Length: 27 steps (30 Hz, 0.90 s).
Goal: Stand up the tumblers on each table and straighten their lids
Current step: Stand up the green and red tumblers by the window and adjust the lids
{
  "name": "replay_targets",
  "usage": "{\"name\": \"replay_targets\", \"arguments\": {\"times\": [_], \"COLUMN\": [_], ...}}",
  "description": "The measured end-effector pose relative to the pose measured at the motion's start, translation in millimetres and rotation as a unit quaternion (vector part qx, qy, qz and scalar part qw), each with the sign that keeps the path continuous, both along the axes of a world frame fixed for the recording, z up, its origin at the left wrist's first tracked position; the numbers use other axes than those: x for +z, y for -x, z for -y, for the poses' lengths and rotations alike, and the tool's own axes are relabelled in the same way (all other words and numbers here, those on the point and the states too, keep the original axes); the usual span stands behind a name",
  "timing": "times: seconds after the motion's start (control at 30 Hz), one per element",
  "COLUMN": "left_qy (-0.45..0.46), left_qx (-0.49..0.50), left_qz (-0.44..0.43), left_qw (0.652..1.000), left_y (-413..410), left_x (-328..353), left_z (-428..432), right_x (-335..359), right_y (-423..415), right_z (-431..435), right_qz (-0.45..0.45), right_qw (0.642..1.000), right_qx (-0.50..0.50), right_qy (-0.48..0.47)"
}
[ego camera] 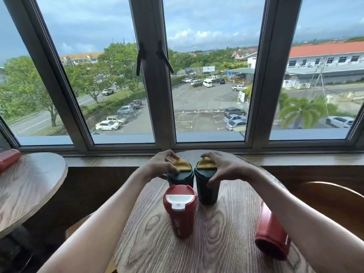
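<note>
Two dark green tumblers with yellow flip caps stand upright side by side at the far part of the round wooden table point(216, 243). My left hand point(160, 164) grips the lid of the left green tumbler point(180, 177). My right hand point(226, 167) holds the lid rim of the right green tumbler point(206, 190). In front of them an upright red tumbler point(180, 211) with a white lid stands free. Another red tumbler point(272, 235) lies on its side at the table's right, partly hidden under my right forearm.
A second round table point(29, 186) stands to the left, with a red tumbler point(8, 159) lying on its far edge. A wooden chair back point(331, 198) curves at the right. The window sill point(295, 157) and large windows run just behind both tables.
</note>
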<state>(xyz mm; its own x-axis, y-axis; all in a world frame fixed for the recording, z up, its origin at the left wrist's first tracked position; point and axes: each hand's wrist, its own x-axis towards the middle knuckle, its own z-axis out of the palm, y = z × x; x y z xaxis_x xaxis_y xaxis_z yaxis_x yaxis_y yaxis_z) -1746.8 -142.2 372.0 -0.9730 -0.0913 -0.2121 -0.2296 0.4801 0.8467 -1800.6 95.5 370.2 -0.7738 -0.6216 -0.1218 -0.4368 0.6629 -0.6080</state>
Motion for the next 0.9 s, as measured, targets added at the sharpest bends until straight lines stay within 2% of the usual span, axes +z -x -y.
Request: {"name": "replay_targets", "arguments": {"times": [0.13,0.4,0.67,0.8,0.9], "left_qy": [-0.001,-0.006,-0.002,0.013,0.065], "left_qx": [0.003,0.007,0.008,0.010,0.005], "left_qz": [0.001,0.000,0.000,0.004,-0.025], "left_qw": [1.000,1.000,1.000,1.000,0.998], "left_y": [0,-4,-6,-9,-12], "left_x": [0,1,3,3,0], "left_z": [0,-3,-3,-4,-7], "right_x": [1,5,6,3,-1], "right_y": [-1,-6,-7,-8,-16], "right_z": [-2,-3,-3,-6,-13], "right_qz": [0.016,-0.037,-0.049,-0.020,0.030], "right_qw": [1.000,0.999,0.998,1.000,0.998], "right_qx": [0.010,0.016,0.000,0.000,-0.016], "right_qy": [0.009,-0.017,-0.035,-0.020,0.043]}}
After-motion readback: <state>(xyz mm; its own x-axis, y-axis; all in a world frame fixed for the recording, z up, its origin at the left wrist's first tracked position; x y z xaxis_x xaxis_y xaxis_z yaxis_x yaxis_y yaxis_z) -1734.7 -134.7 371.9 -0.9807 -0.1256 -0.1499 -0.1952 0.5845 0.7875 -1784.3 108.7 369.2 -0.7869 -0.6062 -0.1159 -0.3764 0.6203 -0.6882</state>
